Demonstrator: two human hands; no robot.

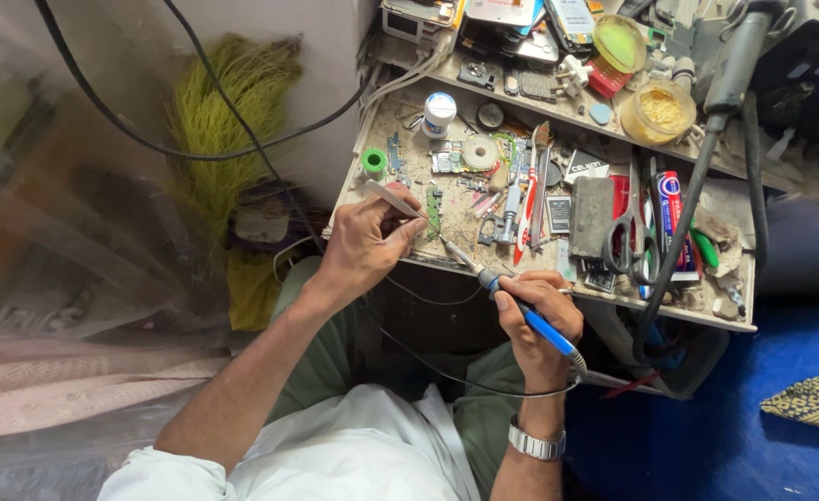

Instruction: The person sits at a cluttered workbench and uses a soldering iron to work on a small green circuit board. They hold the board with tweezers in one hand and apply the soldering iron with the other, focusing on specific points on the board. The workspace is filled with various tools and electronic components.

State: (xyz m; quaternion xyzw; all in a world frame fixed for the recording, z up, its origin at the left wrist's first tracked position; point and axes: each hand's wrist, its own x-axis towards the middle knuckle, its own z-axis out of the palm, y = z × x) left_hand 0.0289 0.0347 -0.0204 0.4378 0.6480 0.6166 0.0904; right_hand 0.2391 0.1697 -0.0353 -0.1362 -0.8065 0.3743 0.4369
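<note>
Between thumb and fingers of the left hand [365,250] sit slim silver metal tweezers [393,199], pinched near their middle, their tips reaching toward a small green circuit board [434,211] that lies at the near edge of the cluttered, dusty workbench [734,311]; whether the tips grip the board or only touch it is too small to tell. Closed like a fist around a pen, the right hand [539,320] holds a blue-handled soldering iron [521,311], its metal tip slanting up toward the same board. Doing this well seems to call for bracing both wrists against the bench edge, keeping the board pinned flat, and touching the hot tip only briefly to the joint. Just right of the board lie a red-and-white screwdriver [527,209], black-handled scissors [634,227] and a roll of pale tape [480,152]; the iron's black cord [447,376] loops over the lap and should stay slack.
</note>
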